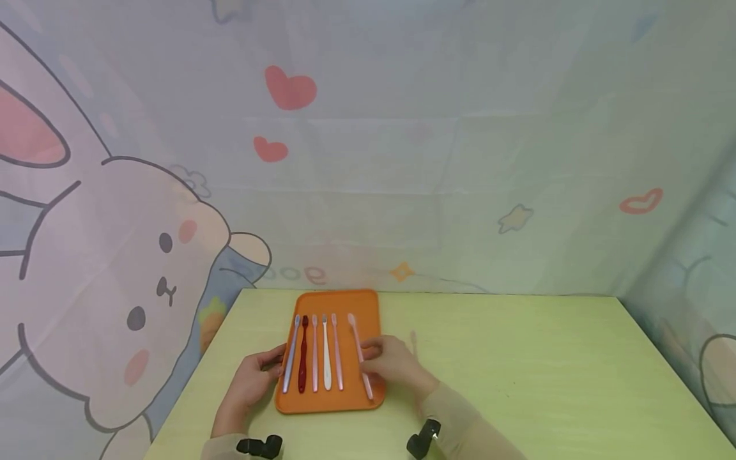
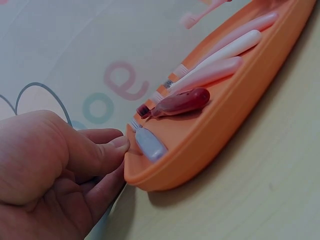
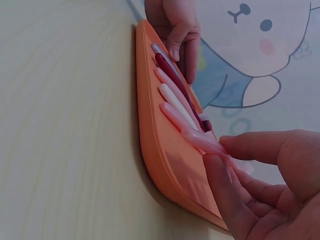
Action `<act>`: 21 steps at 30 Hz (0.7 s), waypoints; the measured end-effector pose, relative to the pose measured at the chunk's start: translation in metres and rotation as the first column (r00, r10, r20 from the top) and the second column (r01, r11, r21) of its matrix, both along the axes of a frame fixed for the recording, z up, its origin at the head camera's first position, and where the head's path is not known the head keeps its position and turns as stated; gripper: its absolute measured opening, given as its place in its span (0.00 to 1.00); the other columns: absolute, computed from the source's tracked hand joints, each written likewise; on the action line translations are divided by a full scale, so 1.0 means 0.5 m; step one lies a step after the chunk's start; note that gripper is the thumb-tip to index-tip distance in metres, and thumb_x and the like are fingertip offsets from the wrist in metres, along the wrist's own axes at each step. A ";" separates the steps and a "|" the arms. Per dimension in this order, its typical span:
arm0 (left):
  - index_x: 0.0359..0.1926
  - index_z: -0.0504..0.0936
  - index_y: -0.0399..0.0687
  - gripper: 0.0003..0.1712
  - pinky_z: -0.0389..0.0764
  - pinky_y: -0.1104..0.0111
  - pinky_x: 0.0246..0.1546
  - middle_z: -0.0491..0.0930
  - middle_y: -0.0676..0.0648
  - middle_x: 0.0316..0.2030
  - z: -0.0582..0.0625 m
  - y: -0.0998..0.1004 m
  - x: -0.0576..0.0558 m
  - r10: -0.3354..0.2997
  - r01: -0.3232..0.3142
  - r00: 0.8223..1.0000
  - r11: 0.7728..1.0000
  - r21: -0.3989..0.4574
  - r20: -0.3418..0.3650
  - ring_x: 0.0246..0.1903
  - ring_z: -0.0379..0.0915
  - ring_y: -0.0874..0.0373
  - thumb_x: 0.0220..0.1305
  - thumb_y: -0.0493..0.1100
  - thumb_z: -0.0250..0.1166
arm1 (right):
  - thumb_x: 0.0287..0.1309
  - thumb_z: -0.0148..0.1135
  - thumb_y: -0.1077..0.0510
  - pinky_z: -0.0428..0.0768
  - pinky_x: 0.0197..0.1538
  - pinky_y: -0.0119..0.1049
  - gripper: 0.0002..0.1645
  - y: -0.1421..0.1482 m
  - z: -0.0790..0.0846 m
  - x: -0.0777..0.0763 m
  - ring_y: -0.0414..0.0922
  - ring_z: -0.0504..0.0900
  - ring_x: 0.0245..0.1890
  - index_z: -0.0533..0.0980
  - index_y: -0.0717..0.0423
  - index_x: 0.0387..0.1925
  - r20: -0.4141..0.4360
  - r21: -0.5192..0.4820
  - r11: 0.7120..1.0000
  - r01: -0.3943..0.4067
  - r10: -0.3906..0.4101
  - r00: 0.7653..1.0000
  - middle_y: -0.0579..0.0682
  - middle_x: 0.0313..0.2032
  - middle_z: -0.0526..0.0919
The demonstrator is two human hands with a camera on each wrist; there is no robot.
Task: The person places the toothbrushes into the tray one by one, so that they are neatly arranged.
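An orange tray (image 1: 339, 404) lies on the table with several toothbrushes side by side. From its left side come a pale blue one (image 1: 291, 358), a dark red one (image 1: 302, 367), a pink one (image 1: 314, 361), a white one (image 1: 326, 370) and another pink one (image 1: 337, 361). My left hand (image 1: 251, 382) grips the tray's left edge, thumb at the rim. Over the right part of the tray, my right hand (image 1: 398, 364) pinches a pink toothbrush (image 1: 355, 332) between thumb and fingers. The right wrist view shows this held toothbrush (image 3: 202, 141) raised above the tray floor.
The pale yellow-green table (image 1: 517, 370) extends to the right of the tray. Behind it hangs a cloth backdrop (image 1: 448, 191) with hearts, stars and a large cartoon rabbit (image 1: 115, 268) at left. Black cameras sit on both wrists.
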State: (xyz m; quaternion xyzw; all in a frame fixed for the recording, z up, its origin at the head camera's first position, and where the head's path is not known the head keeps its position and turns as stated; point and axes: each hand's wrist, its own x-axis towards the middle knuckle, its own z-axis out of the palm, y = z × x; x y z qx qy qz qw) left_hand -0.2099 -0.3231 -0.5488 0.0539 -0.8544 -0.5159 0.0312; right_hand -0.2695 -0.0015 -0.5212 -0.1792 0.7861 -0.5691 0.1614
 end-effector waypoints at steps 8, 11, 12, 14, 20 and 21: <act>0.70 0.78 0.30 0.28 0.66 0.42 0.72 0.84 0.33 0.60 -0.001 0.000 -0.001 0.003 -0.003 1.000 1.000 0.004 0.006 0.66 0.75 0.36 0.69 0.27 0.64 | 0.57 0.75 0.68 0.88 0.33 0.38 0.27 -0.022 -0.006 -0.004 0.44 0.86 0.29 0.82 0.68 0.59 0.019 0.016 1.000 0.026 -0.026 0.999 0.53 0.38 0.86; 0.69 0.78 0.31 0.28 0.66 0.42 0.72 0.84 0.34 0.60 -0.001 0.000 -0.002 0.011 -0.011 1.000 1.000 -0.012 0.011 0.66 0.75 0.37 0.69 0.27 0.64 | 0.58 0.74 0.69 0.88 0.33 0.39 0.26 -0.029 -0.005 -0.004 0.45 0.86 0.28 0.81 0.69 0.59 0.020 0.022 0.999 0.025 -0.025 0.999 0.52 0.37 0.86; 0.69 0.79 0.31 0.28 0.66 0.42 0.72 0.85 0.34 0.60 -0.001 0.000 -0.001 0.012 -0.012 1.000 1.000 -0.017 0.011 0.66 0.75 0.37 0.69 0.27 0.64 | 0.58 0.74 0.69 0.88 0.33 0.39 0.26 -0.032 -0.005 -0.004 0.45 0.86 0.28 0.81 0.69 0.59 0.020 0.026 0.999 0.024 -0.025 0.999 0.52 0.37 0.86; 0.69 0.79 0.31 0.28 0.66 0.42 0.72 0.85 0.34 0.60 0.000 0.000 -0.001 0.011 -0.011 1.000 1.000 -0.020 0.012 0.66 0.75 0.37 0.69 0.27 0.64 | 0.59 0.74 0.68 0.88 0.33 0.39 0.27 -0.036 -0.005 -0.004 0.45 0.86 0.29 0.81 0.69 0.60 0.014 0.032 0.999 0.026 -0.027 1.000 0.52 0.37 0.86; 0.69 0.79 0.31 0.27 0.67 0.41 0.72 0.85 0.34 0.58 0.000 0.001 -0.002 0.015 -0.015 1.000 1.000 -0.026 0.009 0.64 0.76 0.37 0.69 0.27 0.64 | 0.59 0.74 0.70 0.88 0.33 0.38 0.27 -0.048 -0.004 -0.005 0.44 0.87 0.30 0.80 0.71 0.60 -0.003 0.035 0.999 0.037 -0.037 0.999 0.54 0.38 0.87; 0.69 0.79 0.31 0.27 0.66 0.41 0.72 0.85 0.34 0.58 -0.001 0.001 -0.002 0.015 -0.015 1.000 1.000 -0.028 0.010 0.64 0.76 0.36 0.69 0.27 0.64 | 0.58 0.73 0.70 0.88 0.33 0.38 0.27 -0.050 -0.005 -0.006 0.44 0.87 0.30 0.80 0.71 0.60 -0.007 0.030 0.999 0.039 -0.039 0.999 0.55 0.38 0.87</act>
